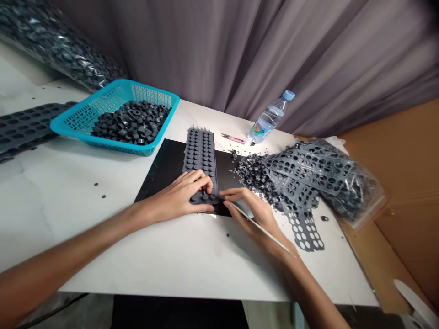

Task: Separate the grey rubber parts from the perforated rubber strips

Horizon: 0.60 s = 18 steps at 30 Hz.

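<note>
A dark grey rubber sheet (pixel 200 153) with rows of raised round studs lies lengthwise on a black mat (pixel 161 171). My left hand (pixel 187 194) grips its near end, fingers curled over the studs and thumb along the near edge. At the sheet's near right corner, my right hand (pixel 252 210) pinches a thin pale rod-like tool (pixel 270 235), whose tail runs back over the wrist. Its working tip is hard to make out among the fingertips. Loose small black rubber rings (pixel 254 173) are heaped to the right of the mat.
Back left stands a turquoise basket (pixel 151 148) of black rings, beside more studded sheets (pixel 30 123) and a large filled bag (pixel 68 50). Pink thread snips (pixel 235 139) and a water bottle (pixel 269 119) are behind. Punched sheet scraps (pixel 305 171) and a plastic bag (pixel 356 201) lie right.
</note>
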### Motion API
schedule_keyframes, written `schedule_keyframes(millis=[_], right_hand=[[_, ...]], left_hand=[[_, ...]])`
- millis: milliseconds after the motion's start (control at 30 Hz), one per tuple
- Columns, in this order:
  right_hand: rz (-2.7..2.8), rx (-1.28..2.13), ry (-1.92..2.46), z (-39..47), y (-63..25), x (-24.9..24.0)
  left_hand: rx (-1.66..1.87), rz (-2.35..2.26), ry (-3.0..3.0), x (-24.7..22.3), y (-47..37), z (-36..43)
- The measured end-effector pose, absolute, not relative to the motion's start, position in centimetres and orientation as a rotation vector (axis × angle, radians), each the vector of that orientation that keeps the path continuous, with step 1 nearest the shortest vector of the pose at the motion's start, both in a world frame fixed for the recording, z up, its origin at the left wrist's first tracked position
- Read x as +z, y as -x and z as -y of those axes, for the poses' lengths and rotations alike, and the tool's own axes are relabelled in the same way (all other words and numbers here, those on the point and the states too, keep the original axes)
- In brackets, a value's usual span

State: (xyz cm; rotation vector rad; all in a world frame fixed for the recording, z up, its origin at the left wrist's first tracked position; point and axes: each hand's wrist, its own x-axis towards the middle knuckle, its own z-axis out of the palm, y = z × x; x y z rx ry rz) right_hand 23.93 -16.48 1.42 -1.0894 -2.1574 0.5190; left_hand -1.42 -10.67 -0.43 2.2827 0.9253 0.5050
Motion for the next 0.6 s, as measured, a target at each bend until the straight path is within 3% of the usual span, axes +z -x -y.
schedule_keyframes(millis=[233, 600], right_hand=[[2.242, 0.708, 0.992, 16.12, -24.25, 1.31], [2.376, 0.520, 1.008, 15.96, -23.85, 0.89]], left_hand=[[0.529, -0.931, -2.265, -0.28, 1.56, 10.85], [0.547, -0.964, -2.263, -0.57, 1.37, 10.93]])
